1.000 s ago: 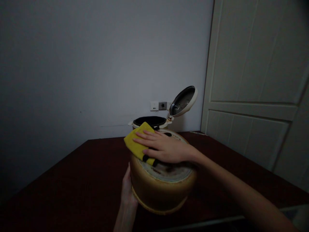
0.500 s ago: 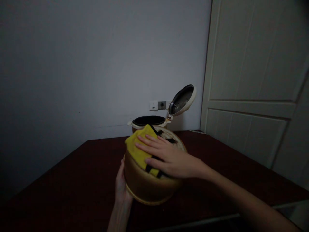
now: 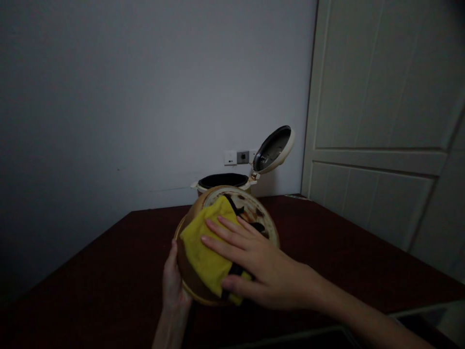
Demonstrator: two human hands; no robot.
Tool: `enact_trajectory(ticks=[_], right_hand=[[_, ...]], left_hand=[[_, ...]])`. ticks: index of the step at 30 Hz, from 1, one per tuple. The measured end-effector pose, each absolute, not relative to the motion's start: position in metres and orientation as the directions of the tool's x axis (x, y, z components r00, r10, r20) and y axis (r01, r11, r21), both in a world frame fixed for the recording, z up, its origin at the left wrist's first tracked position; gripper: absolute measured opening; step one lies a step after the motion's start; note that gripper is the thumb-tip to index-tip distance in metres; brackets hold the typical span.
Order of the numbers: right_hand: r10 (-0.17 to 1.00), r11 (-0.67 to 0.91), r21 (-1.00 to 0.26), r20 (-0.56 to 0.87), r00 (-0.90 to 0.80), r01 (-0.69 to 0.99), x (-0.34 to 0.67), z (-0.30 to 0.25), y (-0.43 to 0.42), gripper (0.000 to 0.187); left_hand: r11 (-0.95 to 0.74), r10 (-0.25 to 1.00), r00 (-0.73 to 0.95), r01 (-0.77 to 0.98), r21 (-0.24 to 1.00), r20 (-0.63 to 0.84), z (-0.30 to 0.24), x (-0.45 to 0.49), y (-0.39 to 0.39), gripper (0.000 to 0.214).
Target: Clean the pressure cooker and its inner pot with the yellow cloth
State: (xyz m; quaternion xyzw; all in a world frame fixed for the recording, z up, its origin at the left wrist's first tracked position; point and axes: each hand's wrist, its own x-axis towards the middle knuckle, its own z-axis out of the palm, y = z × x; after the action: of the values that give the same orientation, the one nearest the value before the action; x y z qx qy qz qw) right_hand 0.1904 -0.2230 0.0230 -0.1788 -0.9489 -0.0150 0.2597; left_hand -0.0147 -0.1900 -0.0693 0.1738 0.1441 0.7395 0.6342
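Note:
A brown-gold inner pot [image 3: 196,209] is tilted with its pale, stained round base up and towards the right. My left hand [image 3: 173,283] grips it by the rim at the lower left, its fingers partly hidden behind the pot. Over the base and side wall lies a yellow cloth [image 3: 207,247] with black trim. My right hand [image 3: 254,261] holds this cloth pressed to the pot, its fingers stretched across the fabric and the thumb at the trim. Behind the pot stands a rice cooker [image 3: 250,186] with a dark inside, partly covered by the pot.
The cooker's lid [image 3: 274,150] is raised and leans to the right. Wall sockets [image 3: 236,157] sit just behind it on the pale wall [image 3: 145,97]. A dark red tabletop [image 3: 119,261] spreads around, and a panelled white door [image 3: 374,145] borders it at the right.
The pot has tipped, showing more of its base and less of its side wall. My right hand and the cloth have slid down; my left hand has shifted slightly left and down.

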Motion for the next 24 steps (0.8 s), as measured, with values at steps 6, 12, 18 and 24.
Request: enact_trajectory(ticks=[6,12,18,24], right_hand=[[0.48,0.837,-0.129,0.638,-0.602,0.531,0.205,0.018,-0.188,0.053],[0.37,0.88,0.002,0.622,-0.69,0.474,0.198,-0.022,-0.222,0.065],[0.039,0.776,0.459,0.649,-0.76,0.433,0.176,-0.004,-0.23,0.05],[0.057,0.773,0.499,0.56,-0.827,0.391,0.167,0.033,-0.232,0.045]], left_hand=[[-0.252,0.962,-0.271,-0.854,0.456,0.024,-0.051,-0.015,-0.204,0.038],[-0.434,0.821,-0.571,-0.65,0.624,-0.023,-0.041,-0.022,-0.205,0.025],[-0.457,0.807,-0.582,-0.513,0.727,0.097,-0.03,-0.007,-0.213,0.028],[-0.476,0.806,-0.519,-0.283,0.832,0.285,-0.023,-0.001,-0.222,0.052]])
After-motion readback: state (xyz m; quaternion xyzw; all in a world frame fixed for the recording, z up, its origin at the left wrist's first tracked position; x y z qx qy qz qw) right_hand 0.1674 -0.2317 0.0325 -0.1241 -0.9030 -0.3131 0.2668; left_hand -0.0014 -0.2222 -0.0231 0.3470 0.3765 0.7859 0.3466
